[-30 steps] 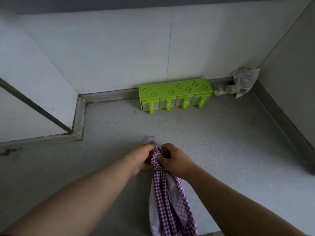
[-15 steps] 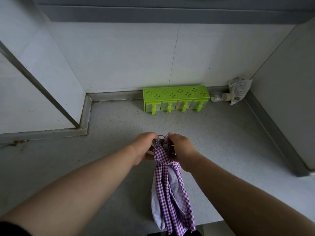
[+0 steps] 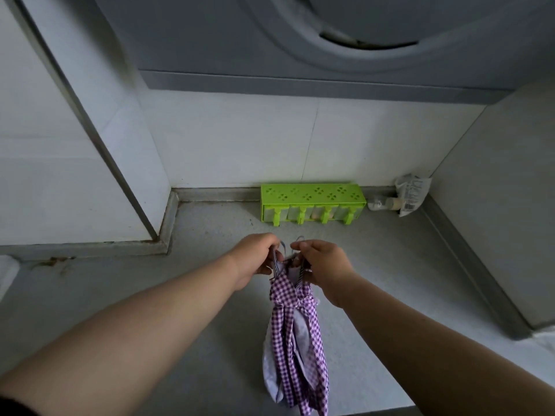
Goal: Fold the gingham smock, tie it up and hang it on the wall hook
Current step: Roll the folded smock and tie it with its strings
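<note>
Grey speckled stone makes up the bench (image 3: 375,295) under our arms, running back to a white tiled wall (image 3: 240,145) and boxed in by white panels at nine and three o'clock.

Nearest to us, at six o'clock, hangs the smock (image 3: 295,349), a purple-and-white checked bundle folded narrow, cinched by a wrap of its own cloth near the top, its tail dropping past the front edge of the bench. Pale lining shows between the checked folds.

Just above that, near the middle of the view, our two hands meet at the top of the bundle. Our left hand (image 3: 255,256) has its fingers curled round a striped strap (image 3: 274,262) on the left side of the bundle; our right hand (image 3: 324,262) pinches the matching strap on the right side. Both grips are closed on the straps, which rise from the smock into the fingers. The hands sit close together without touching.

Farther off, at twelve o'clock, a bright green rack (image 3: 312,202) with clover-shaped holes stands against the wall. At two o'clock, in the corner, lie a small bottle (image 3: 384,203) and a crumpled printed bag (image 3: 413,195), touching each other.

Farthest up, a grey hood (image 3: 300,55) with a round recess overhangs the wall.
</note>
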Demonstrator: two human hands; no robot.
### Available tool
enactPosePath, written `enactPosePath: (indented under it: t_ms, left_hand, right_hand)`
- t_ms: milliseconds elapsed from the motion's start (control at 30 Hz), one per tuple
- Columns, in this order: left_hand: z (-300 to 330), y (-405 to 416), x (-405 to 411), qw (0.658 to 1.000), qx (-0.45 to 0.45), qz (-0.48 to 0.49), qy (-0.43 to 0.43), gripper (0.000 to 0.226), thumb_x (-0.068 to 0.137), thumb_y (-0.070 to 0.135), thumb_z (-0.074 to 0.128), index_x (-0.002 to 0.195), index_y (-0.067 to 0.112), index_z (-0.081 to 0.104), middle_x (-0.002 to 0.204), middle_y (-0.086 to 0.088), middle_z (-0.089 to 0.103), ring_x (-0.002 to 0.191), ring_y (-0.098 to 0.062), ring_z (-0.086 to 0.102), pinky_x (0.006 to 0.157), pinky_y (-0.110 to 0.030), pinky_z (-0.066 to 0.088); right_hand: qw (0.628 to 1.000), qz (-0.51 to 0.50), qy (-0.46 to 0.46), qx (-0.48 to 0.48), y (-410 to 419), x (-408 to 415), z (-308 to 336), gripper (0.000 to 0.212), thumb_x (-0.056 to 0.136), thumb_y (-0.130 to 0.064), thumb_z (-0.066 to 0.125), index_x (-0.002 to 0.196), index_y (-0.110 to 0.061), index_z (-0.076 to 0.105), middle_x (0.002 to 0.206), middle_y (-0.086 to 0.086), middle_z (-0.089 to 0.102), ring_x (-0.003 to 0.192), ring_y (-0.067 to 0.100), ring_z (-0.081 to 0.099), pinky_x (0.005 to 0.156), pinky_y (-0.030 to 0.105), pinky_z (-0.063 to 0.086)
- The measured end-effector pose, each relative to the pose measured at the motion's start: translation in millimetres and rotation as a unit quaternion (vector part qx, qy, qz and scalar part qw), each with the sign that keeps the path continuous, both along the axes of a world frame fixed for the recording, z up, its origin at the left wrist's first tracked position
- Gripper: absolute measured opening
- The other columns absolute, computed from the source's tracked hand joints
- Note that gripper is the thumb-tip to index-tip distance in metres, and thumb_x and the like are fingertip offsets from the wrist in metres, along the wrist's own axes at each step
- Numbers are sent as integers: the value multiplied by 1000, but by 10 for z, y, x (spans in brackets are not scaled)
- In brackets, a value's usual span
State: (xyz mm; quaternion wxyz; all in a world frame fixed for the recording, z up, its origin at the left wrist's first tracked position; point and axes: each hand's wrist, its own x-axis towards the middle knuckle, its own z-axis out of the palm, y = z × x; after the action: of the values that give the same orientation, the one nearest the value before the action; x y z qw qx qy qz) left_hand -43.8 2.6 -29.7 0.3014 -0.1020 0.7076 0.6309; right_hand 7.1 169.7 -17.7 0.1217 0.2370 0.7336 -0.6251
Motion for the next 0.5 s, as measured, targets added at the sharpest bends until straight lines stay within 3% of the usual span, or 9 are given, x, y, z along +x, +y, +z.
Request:
enactPosePath:
  t_ms: [167, 267, 367, 500]
  left_hand:
    - [360, -63, 26, 996, -39, -2, 82, 17, 102, 13, 53, 88, 12, 63, 59, -9, 67, 58, -19, 62, 55, -24, 49]
    - [510, -71, 31, 992, -57, -16, 112, 16, 101, 16, 59, 90, 11, 69, 61, -12, 68, 61, -21, 63, 65, -26, 50]
    - [615, -40, 103, 988, -67, -17, 138, 19, 102, 16, 59, 88, 13, 70, 53, -3, 63, 60, -20, 63, 76, -32, 49]
    - [782, 50, 260, 988, -52, -4, 149, 16, 107, 14, 55, 99, 9, 67, 49, 0, 54, 68, -23, 70, 72, -27, 55]
  right_hand:
    - [999, -10, 44, -24, 54, -28, 130, 22, 103, -16, 59, 96, -28, 76, 83, 7, 78, 86, 25, 77, 88, 47, 62]
    - [997, -11, 59, -53, 97, -35, 240, 18, 102, -13, 61, 104, -19, 77, 81, 7, 77, 85, 24, 76, 87, 43, 63]
    - [995, -8, 68, -73, 172, -13, 348, 17, 102, -14, 61, 106, -15, 77, 88, 12, 77, 87, 27, 77, 85, 42, 63]
    - [992, -8, 70, -103, 327, 29, 432, 19, 103, -17, 60, 107, -12, 77, 81, 9, 71, 84, 26, 74, 86, 44, 63]
